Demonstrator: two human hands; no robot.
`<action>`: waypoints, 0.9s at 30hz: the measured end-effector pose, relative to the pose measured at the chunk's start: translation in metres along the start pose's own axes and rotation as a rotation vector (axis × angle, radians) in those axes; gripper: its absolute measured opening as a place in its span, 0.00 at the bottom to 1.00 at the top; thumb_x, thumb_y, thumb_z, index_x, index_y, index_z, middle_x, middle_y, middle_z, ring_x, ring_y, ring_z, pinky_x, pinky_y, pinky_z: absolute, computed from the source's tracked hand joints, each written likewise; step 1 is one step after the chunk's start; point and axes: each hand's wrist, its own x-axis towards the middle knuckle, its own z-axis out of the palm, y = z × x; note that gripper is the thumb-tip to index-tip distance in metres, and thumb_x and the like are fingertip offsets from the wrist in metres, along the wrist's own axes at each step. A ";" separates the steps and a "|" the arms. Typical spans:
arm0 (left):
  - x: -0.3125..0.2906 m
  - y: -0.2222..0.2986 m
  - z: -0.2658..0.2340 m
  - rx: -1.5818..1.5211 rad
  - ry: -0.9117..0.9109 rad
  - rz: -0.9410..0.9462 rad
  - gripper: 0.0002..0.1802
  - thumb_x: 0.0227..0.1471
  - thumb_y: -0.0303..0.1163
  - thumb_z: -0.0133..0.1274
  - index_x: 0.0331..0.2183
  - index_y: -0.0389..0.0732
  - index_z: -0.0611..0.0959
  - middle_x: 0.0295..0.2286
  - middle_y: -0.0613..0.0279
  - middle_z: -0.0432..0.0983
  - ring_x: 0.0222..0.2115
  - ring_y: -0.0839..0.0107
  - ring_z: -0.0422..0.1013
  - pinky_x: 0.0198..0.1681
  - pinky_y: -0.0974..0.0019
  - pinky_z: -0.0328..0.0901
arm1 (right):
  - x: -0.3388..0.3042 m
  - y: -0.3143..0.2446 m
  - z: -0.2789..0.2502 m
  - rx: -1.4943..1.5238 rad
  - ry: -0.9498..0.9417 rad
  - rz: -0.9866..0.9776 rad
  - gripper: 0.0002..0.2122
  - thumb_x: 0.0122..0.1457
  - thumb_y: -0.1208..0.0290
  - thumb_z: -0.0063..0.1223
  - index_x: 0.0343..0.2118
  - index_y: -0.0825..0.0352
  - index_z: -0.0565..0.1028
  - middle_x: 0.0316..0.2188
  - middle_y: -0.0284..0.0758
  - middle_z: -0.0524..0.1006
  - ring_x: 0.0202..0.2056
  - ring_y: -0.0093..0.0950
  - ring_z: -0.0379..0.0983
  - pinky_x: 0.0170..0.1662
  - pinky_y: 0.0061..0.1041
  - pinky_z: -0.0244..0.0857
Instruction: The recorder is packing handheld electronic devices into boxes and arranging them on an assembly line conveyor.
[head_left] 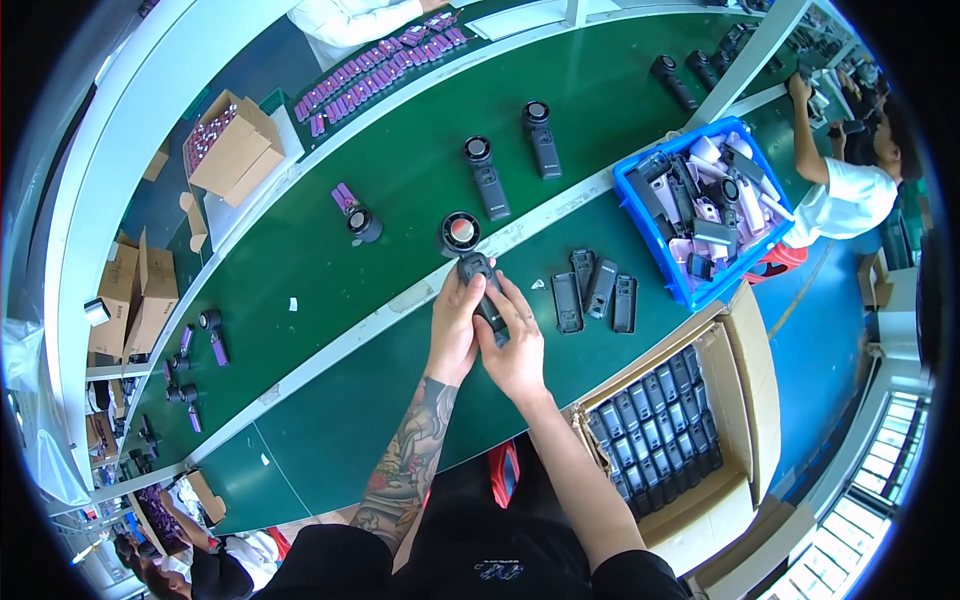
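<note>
Both hands are closed around a dark handheld fan over the near edge of the conveyor belt. Its round head with a shiny reddish centre points away from me. My left hand, at the end of a tattooed forearm, grips the handle from the left. My right hand presses on the handle from the right, with fingers bent over it. The palms hide the lower part of the handle. Several loose dark handle shells lie on the green bench, just right of my right hand.
A blue crate of grey and lilac shells stands at the right. Below it is an open carton packed with dark parts. Fans lie on the green belt, behind a raised pale rail. Co-workers sit nearby.
</note>
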 end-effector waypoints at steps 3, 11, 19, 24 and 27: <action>-0.001 0.002 0.001 0.097 -0.023 0.019 0.22 0.62 0.34 0.52 0.54 0.36 0.71 0.48 0.54 0.75 0.46 0.71 0.72 0.50 0.68 0.66 | 0.001 -0.001 -0.003 0.056 0.011 0.041 0.22 0.52 0.77 0.59 0.53 0.68 0.74 0.53 0.42 0.73 0.52 0.38 0.72 0.54 0.30 0.67; -0.007 0.007 0.005 0.260 -0.084 0.121 0.23 0.59 0.32 0.54 0.53 0.35 0.69 0.46 0.51 0.76 0.42 0.69 0.73 0.48 0.68 0.68 | 0.028 -0.010 -0.039 0.323 -0.364 0.489 0.23 0.51 0.76 0.59 0.53 0.71 0.72 0.39 0.43 0.79 0.36 0.35 0.76 0.42 0.28 0.71; 0.007 0.001 -0.020 0.546 -0.114 0.161 0.24 0.59 0.36 0.55 0.51 0.34 0.68 0.41 0.52 0.77 0.38 0.69 0.74 0.45 0.68 0.69 | 0.034 0.002 -0.011 0.096 -0.420 0.281 0.21 0.55 0.74 0.55 0.51 0.76 0.70 0.30 0.41 0.78 0.24 0.30 0.70 0.31 0.24 0.66; 0.037 0.016 -0.056 0.438 0.090 0.061 0.23 0.61 0.46 0.49 0.45 0.33 0.76 0.39 0.52 0.75 0.40 0.64 0.72 0.47 0.65 0.65 | 0.050 0.031 -0.005 0.724 -0.492 0.562 0.18 0.57 0.69 0.52 0.47 0.75 0.70 0.28 0.39 0.76 0.21 0.27 0.68 0.28 0.22 0.63; 0.068 0.028 -0.112 0.924 0.381 0.249 0.28 0.60 0.45 0.50 0.53 0.35 0.71 0.45 0.48 0.70 0.45 0.58 0.70 0.52 0.61 0.62 | 0.055 0.050 -0.007 1.239 -0.471 0.890 0.15 0.58 0.66 0.52 0.43 0.72 0.72 0.27 0.38 0.76 0.20 0.26 0.67 0.28 0.20 0.63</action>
